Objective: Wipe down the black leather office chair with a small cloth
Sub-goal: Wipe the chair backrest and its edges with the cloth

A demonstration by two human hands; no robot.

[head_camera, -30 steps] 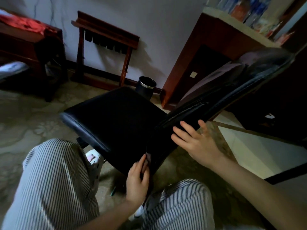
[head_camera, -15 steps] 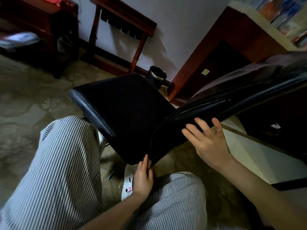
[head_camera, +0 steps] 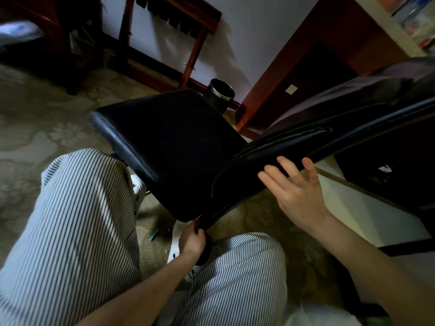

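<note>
Nearest the camera, two knees in loose trousers [head_camera: 70,231] of thin blue-and-white striped cloth fill the bottom of the view. Between them the left hand [head_camera: 191,240] reaches up to the lowest corner of the chair [head_camera: 174,147], where seat and backrest meet. Its fingers are curled in against that edge, with one fingertip up at the seam; the cloth may be tucked under them, but the hand and the dim light hide it and I cannot tell what, if anything, it grips. A white sheet with small coloured marks [head_camera: 175,249] lies on the floor just under the wrist, and a slim teal pen [head_camera: 154,234] lies near it.

The right hand [head_camera: 296,191] is open and flat, fingers spread, its fingertips resting against the rounded, glossy rim of the backrest.

The chair is tipped over, its smooth black leather seat a broad padded slab with a soft rolled front edge, the backrest sweeping off to the right as a long curved shell.

Beneath is a pale carpet [head_camera: 35,128] with a raised floral pattern. Beyond the seat stands a dark cylindrical bin [head_camera: 220,94] with a shiny metal lip, beside a reddish wooden cabinet [head_camera: 313,50]. A dark wooden rack [head_camera: 188,10] stands against the white wall.
</note>
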